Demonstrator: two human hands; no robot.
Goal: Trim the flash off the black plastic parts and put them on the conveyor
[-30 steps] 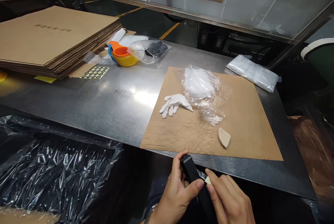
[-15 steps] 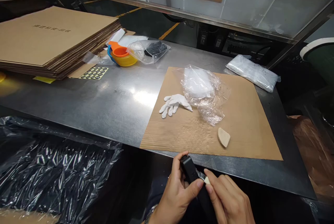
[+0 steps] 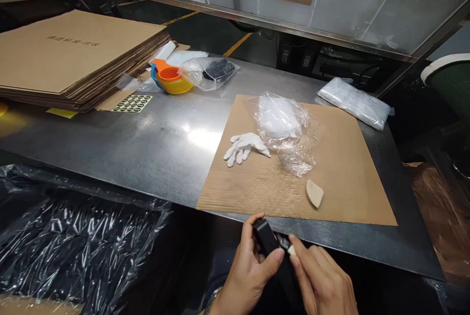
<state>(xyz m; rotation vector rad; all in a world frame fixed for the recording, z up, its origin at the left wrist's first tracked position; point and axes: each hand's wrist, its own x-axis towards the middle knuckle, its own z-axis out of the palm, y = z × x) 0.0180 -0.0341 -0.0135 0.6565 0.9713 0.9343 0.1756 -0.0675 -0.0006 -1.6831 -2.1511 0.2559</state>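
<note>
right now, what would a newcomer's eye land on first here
Probably the orange and yellow cups beside the tall cardboard stack at the left. Then the white glove on the flat cardboard sheet, and the hands holding a black object at the table's near edge.

Your right hand (image 3: 325, 278) shifted slightly, its fingers (image 3: 298, 246) edging a little farther from the thumb of your left hand (image 3: 246, 270). The small tool (image 3: 291, 249) moved with them beside the black piece (image 3: 265, 236), and its metal end, clearer half a second earlier, blurred. Your view drifted slightly, so the surface (image 3: 165, 158) sat a touch farther left.
</note>
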